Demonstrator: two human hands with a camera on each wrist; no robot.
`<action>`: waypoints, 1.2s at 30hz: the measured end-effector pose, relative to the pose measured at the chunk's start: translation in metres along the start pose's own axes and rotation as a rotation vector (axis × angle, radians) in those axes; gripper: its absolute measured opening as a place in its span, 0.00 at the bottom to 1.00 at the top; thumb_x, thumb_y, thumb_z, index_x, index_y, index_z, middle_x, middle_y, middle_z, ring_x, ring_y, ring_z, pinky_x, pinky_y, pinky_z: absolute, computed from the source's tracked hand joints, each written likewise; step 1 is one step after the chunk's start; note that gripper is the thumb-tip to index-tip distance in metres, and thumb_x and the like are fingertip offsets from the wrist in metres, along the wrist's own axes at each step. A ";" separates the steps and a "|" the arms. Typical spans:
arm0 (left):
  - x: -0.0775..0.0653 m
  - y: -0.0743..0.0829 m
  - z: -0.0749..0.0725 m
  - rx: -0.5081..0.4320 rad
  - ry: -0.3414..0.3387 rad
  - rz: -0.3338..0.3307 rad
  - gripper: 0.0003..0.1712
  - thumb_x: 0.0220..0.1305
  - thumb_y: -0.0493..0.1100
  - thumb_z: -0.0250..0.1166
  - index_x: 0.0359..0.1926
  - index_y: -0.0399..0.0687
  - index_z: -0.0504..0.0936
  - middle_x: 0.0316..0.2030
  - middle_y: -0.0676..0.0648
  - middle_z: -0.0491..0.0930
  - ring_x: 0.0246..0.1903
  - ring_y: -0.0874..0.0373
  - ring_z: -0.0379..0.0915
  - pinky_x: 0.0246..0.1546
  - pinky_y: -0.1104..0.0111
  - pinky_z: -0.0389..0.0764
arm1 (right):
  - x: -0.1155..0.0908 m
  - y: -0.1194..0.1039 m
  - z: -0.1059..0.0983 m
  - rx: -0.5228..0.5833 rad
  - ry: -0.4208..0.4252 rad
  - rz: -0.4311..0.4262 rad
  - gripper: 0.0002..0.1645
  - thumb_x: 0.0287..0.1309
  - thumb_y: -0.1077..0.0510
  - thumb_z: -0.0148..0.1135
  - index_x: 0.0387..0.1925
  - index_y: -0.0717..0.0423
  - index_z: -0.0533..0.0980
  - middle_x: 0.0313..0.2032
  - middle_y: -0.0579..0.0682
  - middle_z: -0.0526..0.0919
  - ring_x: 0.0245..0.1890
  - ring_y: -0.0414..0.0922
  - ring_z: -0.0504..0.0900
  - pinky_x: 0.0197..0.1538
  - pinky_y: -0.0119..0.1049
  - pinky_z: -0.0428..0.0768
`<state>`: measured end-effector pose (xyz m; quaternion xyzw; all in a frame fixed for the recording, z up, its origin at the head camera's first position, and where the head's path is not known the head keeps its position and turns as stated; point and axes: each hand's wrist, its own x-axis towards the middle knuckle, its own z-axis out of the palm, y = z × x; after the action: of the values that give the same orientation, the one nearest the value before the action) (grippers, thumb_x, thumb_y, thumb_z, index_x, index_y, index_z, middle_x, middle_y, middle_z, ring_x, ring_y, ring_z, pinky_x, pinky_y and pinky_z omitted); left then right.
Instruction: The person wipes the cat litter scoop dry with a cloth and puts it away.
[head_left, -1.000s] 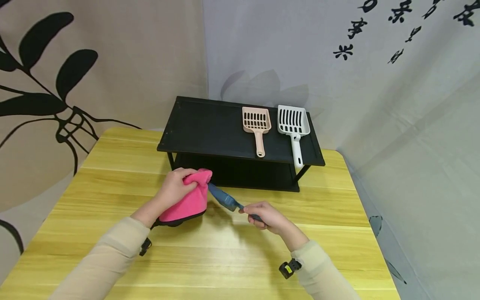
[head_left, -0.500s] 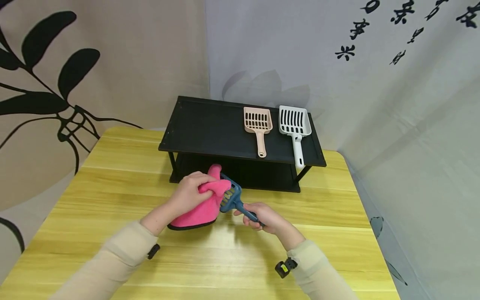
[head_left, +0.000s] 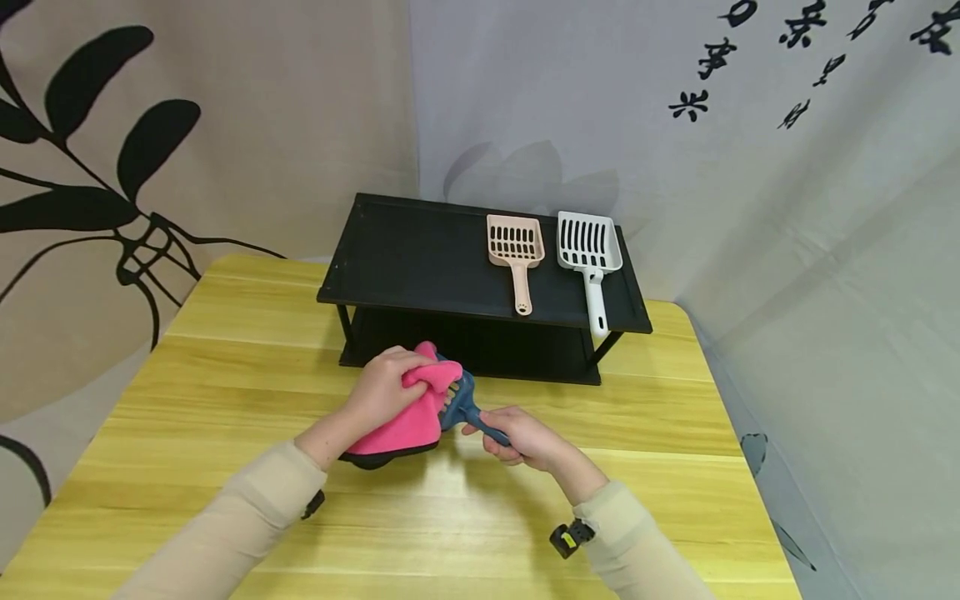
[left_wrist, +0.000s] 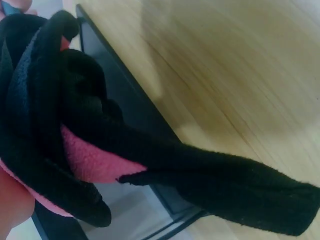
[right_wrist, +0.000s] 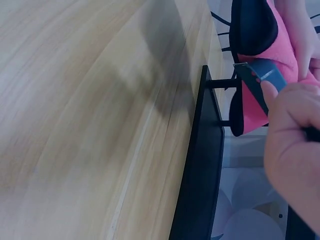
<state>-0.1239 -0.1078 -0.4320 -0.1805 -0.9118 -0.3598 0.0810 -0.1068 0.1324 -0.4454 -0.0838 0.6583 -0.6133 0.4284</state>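
My left hand (head_left: 386, 390) grips a pink cloth (head_left: 401, 429) with dark edging, bunched over the head of a blue slotted litter scoop (head_left: 461, 404). The scoop's handle is held by my right hand (head_left: 517, 435), fingers curled round it. Part of the slotted head shows beside the cloth; the rest is covered. In the left wrist view the cloth's black edging (left_wrist: 225, 175) hangs down in folds. The right wrist view has the scoop (right_wrist: 257, 75) against the pink cloth (right_wrist: 252, 112), both above the table.
Behind the hands stands a black two-tier rack (head_left: 420, 250). On its top lie a pink-beige litter scoop (head_left: 514, 242) and a white litter scoop (head_left: 588, 242). Everything rests on a wooden table (head_left: 637, 500), with printed curtains behind.
The left hand with the cloth has moved right, onto the scoop's head. The scoop has turned from edge-on to show its slots; the right hand has shifted slightly left.
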 end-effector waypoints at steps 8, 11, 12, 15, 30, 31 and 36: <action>0.002 -0.003 -0.006 -0.007 0.005 -0.020 0.14 0.50 0.37 0.71 0.41 0.43 0.85 0.36 0.45 0.85 0.33 0.56 0.69 0.29 0.71 0.73 | -0.003 0.003 -0.006 -0.028 -0.054 -0.051 0.27 0.71 0.49 0.38 0.50 0.69 0.70 0.15 0.39 0.66 0.09 0.33 0.57 0.16 0.26 0.56; 0.003 -0.008 -0.010 -0.002 0.016 -0.024 0.14 0.51 0.37 0.70 0.42 0.42 0.85 0.37 0.44 0.85 0.33 0.55 0.70 0.30 0.69 0.74 | -0.006 0.001 -0.006 -0.026 -0.058 -0.053 0.29 0.71 0.49 0.38 0.51 0.73 0.69 0.15 0.38 0.65 0.09 0.32 0.56 0.15 0.25 0.56; 0.002 -0.011 -0.011 0.003 0.026 -0.031 0.14 0.51 0.36 0.70 0.42 0.42 0.85 0.37 0.43 0.85 0.33 0.55 0.71 0.30 0.68 0.75 | -0.007 0.000 -0.006 -0.019 -0.056 -0.048 0.29 0.71 0.49 0.38 0.52 0.74 0.68 0.14 0.38 0.65 0.09 0.32 0.56 0.15 0.25 0.55; 0.001 -0.023 -0.017 0.015 0.057 -0.066 0.13 0.52 0.35 0.70 0.41 0.40 0.84 0.36 0.42 0.84 0.32 0.53 0.71 0.31 0.67 0.74 | -0.011 -0.003 -0.007 -0.013 -0.059 -0.040 0.31 0.71 0.49 0.39 0.53 0.76 0.66 0.14 0.38 0.65 0.08 0.32 0.54 0.14 0.25 0.54; -0.001 -0.041 -0.027 -0.052 0.054 -0.177 0.17 0.55 0.35 0.67 0.47 0.34 0.81 0.41 0.35 0.81 0.33 0.50 0.72 0.32 0.65 0.74 | -0.015 0.001 -0.015 -0.047 -0.026 -0.031 0.29 0.71 0.49 0.41 0.52 0.73 0.69 0.16 0.40 0.66 0.08 0.33 0.55 0.15 0.26 0.55; -0.001 -0.042 -0.028 -0.062 0.053 -0.183 0.17 0.56 0.35 0.66 0.48 0.35 0.81 0.42 0.35 0.81 0.33 0.49 0.72 0.32 0.65 0.74 | -0.015 0.001 -0.016 -0.063 -0.013 -0.027 0.29 0.70 0.48 0.41 0.52 0.72 0.69 0.16 0.40 0.66 0.09 0.33 0.55 0.15 0.26 0.55; -0.001 -0.044 -0.030 -0.099 0.032 -0.223 0.17 0.58 0.35 0.65 0.50 0.37 0.80 0.44 0.35 0.80 0.34 0.49 0.72 0.34 0.64 0.75 | -0.017 0.003 -0.020 -0.100 0.050 -0.036 0.28 0.69 0.47 0.43 0.54 0.69 0.70 0.18 0.40 0.69 0.10 0.33 0.56 0.17 0.26 0.56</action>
<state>-0.1392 -0.1586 -0.4379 -0.0760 -0.9060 -0.4139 0.0460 -0.1088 0.1582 -0.4424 -0.1016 0.6969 -0.5891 0.3961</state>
